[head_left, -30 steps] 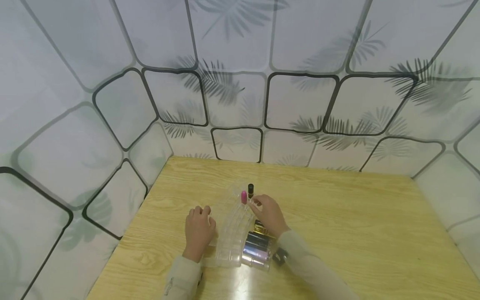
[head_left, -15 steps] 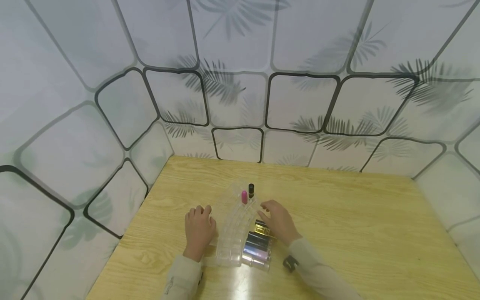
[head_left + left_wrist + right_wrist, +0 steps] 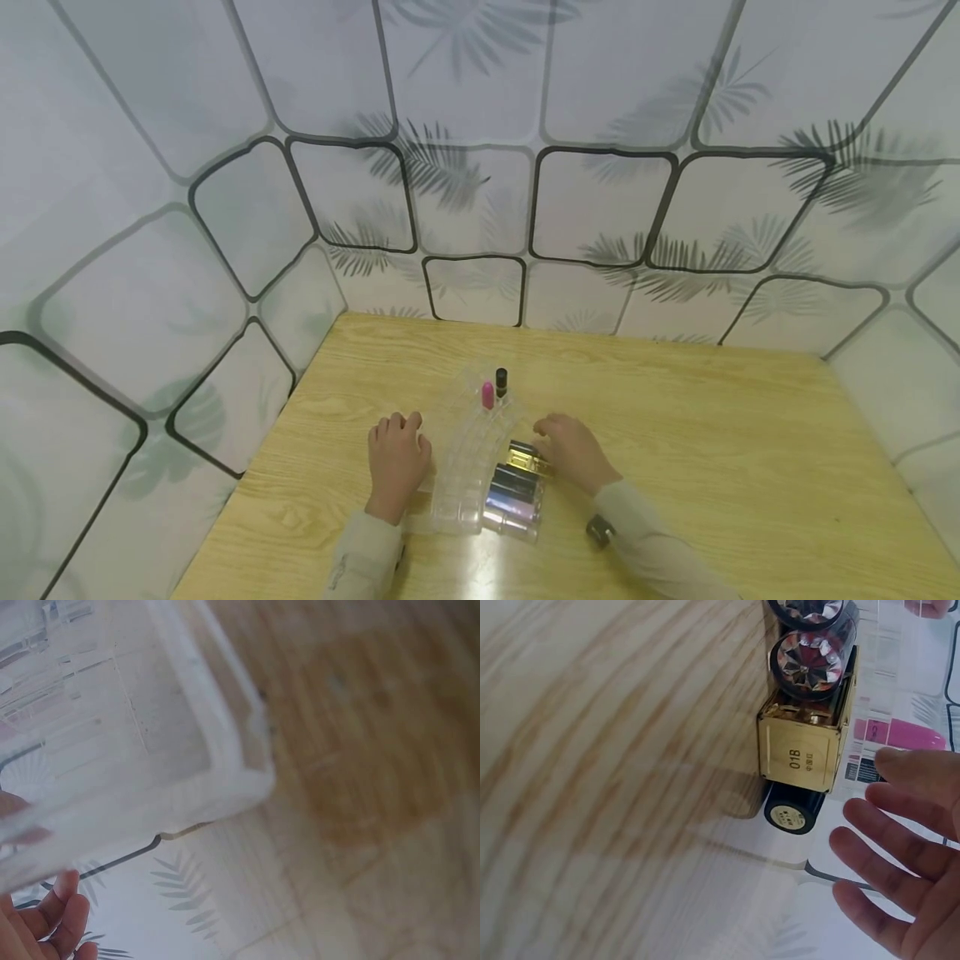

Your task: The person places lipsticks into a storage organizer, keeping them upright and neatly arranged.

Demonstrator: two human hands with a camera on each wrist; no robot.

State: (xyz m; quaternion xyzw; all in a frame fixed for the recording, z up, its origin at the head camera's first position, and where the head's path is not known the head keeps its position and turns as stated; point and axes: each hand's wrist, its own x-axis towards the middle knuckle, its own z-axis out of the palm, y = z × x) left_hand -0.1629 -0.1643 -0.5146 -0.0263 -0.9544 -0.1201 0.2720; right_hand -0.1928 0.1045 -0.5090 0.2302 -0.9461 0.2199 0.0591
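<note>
I'm judging the gold tube [image 3: 522, 459], lying right of the clear rack [image 3: 459, 492], light, stiff and slick, best pinched mid-case, the right hand [image 3: 574, 452] hovering unladen beside it, the left hand's [image 3: 397, 460] hold unclear.

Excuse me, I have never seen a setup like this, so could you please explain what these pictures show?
There is no machine at work here, only a person's two bare hands. The wide picture comes from a camera on the head, looking down; the other two come from cameras on the left and right wrists. On the wooden table sits a clear lipstick organizer, with a pink lipstick tube and a black tube standing at its far end. Beside it, more tubes lie in a row, including a gold tube marked 01B. The right hand is next to that one, fingers loosely spread, holding nothing. The left hand is at the organizer's other side; whether it grips the plastic is hard to tell.
</note>
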